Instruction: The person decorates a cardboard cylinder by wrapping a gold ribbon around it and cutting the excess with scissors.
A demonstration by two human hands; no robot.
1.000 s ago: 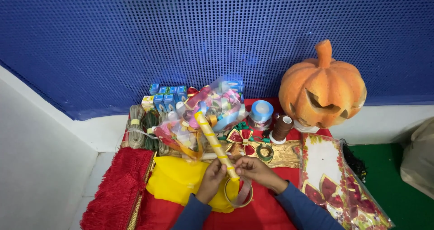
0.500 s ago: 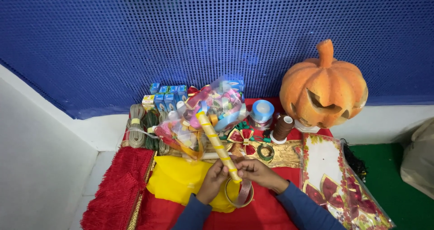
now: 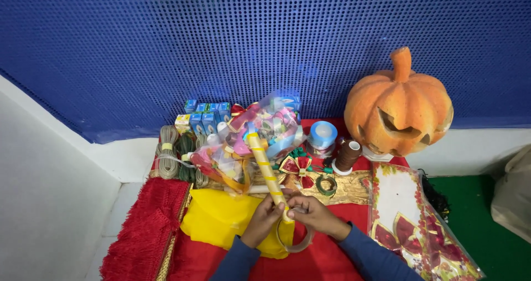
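Stick barely shifted since earlier. Both hands closed on stick base; tape ring below. Wrapping step; next needs steady hold.

Both hands meet over the red cloth near its front edge. The left hand and right hand pinch the lower end of a yellow-striped stick that slants up toward the bag of ribbons. A clear ring hangs beneath the fingers. A yellow cloth lies just left, and an orange pumpkin stands at the back right corner.
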